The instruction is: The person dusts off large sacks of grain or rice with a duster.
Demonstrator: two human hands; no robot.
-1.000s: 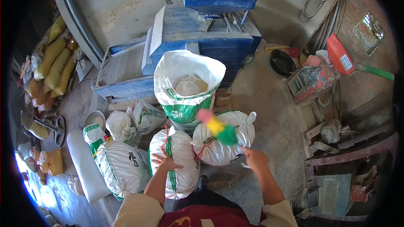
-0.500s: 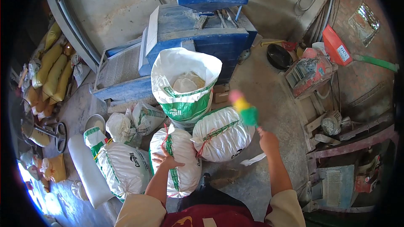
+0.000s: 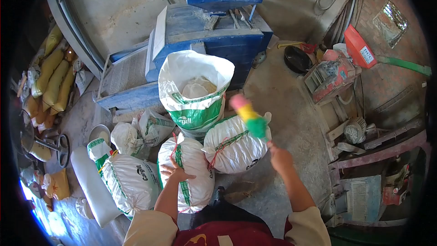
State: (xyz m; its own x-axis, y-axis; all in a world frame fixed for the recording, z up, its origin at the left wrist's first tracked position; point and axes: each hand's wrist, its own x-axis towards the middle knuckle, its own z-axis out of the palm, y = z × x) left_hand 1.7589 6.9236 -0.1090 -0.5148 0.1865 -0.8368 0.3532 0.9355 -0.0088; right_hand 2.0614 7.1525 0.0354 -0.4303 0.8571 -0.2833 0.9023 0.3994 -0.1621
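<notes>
My right hand (image 3: 281, 159) is wrapped round the handle of a fluffy duster (image 3: 249, 117) banded in pink, yellow and green. The duster overlaps the upper part of a tied white Cargill sack (image 3: 234, 155) lying on the right. Fingers spread, my left hand (image 3: 176, 171) rests on another full white sack (image 3: 195, 193) with a green stripe and red tie, directly in front of me. Behind these two stands an open white and green sack (image 3: 193, 116) with its mouth wide and pale contents inside.
More sacks lie to the left, including a Cargill sack (image 3: 133, 183) and a long white one (image 3: 93, 187). A blue machine (image 3: 207, 48) stands behind the open sack. Right of the concrete floor (image 3: 291, 109) are a black pan (image 3: 298, 59) and a red machine (image 3: 330, 79).
My right hand and the duster have shifted left over the right-hand sack. My left hand stays on its sack, while the whole view has moved slightly.
</notes>
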